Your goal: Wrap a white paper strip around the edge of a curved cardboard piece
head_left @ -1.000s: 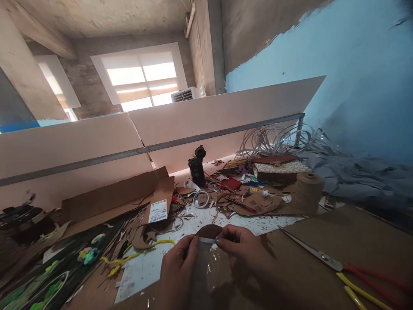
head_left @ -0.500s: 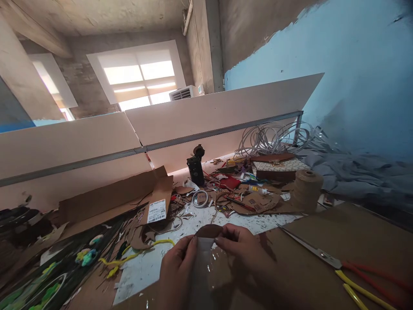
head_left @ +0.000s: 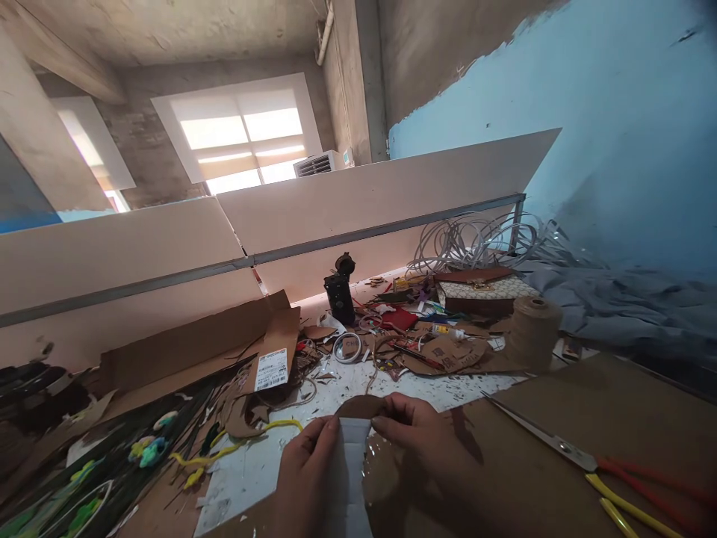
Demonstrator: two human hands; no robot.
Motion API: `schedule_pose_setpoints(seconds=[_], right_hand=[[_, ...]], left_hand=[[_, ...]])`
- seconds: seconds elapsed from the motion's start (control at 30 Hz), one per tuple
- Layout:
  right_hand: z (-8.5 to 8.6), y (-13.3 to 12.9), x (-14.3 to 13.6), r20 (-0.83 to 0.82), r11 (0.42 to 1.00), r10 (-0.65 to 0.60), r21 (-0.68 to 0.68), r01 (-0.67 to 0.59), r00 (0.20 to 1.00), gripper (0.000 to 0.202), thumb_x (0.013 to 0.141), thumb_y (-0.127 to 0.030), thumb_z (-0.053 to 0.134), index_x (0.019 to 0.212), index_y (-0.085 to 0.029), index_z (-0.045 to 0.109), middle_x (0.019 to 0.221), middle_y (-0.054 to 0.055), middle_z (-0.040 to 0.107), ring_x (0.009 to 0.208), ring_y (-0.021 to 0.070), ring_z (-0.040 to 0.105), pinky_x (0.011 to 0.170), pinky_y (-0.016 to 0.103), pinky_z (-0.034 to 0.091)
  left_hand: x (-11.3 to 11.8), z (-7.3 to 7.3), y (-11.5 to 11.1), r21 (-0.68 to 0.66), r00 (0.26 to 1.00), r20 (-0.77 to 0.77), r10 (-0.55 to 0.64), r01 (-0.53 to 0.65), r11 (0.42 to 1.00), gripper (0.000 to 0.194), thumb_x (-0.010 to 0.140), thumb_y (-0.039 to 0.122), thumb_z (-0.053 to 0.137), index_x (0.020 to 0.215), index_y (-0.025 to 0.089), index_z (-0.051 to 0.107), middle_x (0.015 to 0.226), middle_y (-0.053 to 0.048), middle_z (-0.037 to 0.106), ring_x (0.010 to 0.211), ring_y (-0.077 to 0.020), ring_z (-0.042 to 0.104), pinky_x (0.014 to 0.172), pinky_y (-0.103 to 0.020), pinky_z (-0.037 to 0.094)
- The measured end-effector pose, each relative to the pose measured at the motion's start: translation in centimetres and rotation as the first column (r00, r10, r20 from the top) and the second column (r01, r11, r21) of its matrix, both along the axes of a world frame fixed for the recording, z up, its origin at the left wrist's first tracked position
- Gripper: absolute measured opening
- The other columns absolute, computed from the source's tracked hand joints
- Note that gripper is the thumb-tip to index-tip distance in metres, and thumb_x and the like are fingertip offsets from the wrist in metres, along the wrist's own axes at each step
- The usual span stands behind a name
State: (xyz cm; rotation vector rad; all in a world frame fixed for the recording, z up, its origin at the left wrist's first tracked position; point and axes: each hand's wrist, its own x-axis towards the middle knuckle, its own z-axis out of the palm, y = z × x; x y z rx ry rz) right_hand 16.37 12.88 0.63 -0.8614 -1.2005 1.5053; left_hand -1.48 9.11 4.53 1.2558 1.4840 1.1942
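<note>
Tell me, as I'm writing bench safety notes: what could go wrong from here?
The white strip might slip or crease: the fingertips of the left hand and right hand meet near its upper end, by the brown piece. The scissors lie right of the right hand, so an elbow could knock them. The yellow cord near the left hand could snag.

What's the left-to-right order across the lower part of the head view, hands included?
Teal-and-yellow piece → left hand → white strip → right hand → scissors.
</note>
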Motion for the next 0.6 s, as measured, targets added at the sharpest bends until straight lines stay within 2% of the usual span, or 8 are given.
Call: schedule_pose_setpoints(seconds=[0.17,0.33,0.47,0.6], right_hand=[[-0.8,0.7,0.2,-0.007,0.996,0.083,-0.025,-0.084,0.996,0.043,0.062,-0.053,0.083,0.081,-0.017,0.07,0.077,0.002,0.067,0.074,0.0181,0.06,0.072,0.03,0.045],[-1.7,1.3,0.5,0.025,0.999,0.032,0.015,-0.032,0.999,0.055,0.059,-0.052,0.086,0.099,-0.018,0.071,0.08,0.002,0.066,0.075,0.0184,0.06,0.068,0.028,0.044],[-1.7,1.3,0.4,0.005,0.995,0.094,0.025,-0.094,0.996,0.049,0.058,-0.052,0.087,0.087,-0.016,0.073,0.074,0.002,0.066,0.068,0.0161,0.057,0.064,0.027,0.042],[-1.2,0.9,0.1,-0.097,0.994,0.099,-0.044,-0.104,0.99,0.05,0.052,-0.047,0.092,0.086,-0.016,0.073,0.076,0.003,0.069,0.072,0.0186,0.061,0.069,0.029,0.045]], left_hand=[[0.1,-0.4,0.0,-0.036,0.999,0.045,-0.014,0.015,0.999,0.047,0.073,0.063,0.068,0.077,0.016,0.073,0.067,-0.004,0.069,0.065,-0.0218,0.06,0.061,-0.028,0.046],[0.2,0.0,-0.1,-0.006,0.999,0.04,-0.023,0.023,1.0,0.049,0.073,0.063,0.067,0.081,0.016,0.075,0.069,-0.005,0.07,0.069,-0.0238,0.061,0.064,-0.029,0.048],[0.6,-0.4,-0.1,0.039,0.998,-0.028,-0.048,0.049,0.998,0.048,0.074,0.063,0.066,0.079,0.016,0.076,0.068,-0.004,0.07,0.068,-0.0221,0.06,0.063,-0.028,0.046],[0.9,-1.1,-0.1,-0.001,1.0,0.01,-0.024,0.024,1.0,0.051,0.072,0.066,0.066,0.079,0.016,0.075,0.07,-0.004,0.071,0.07,-0.0234,0.061,0.064,-0.029,0.047]])
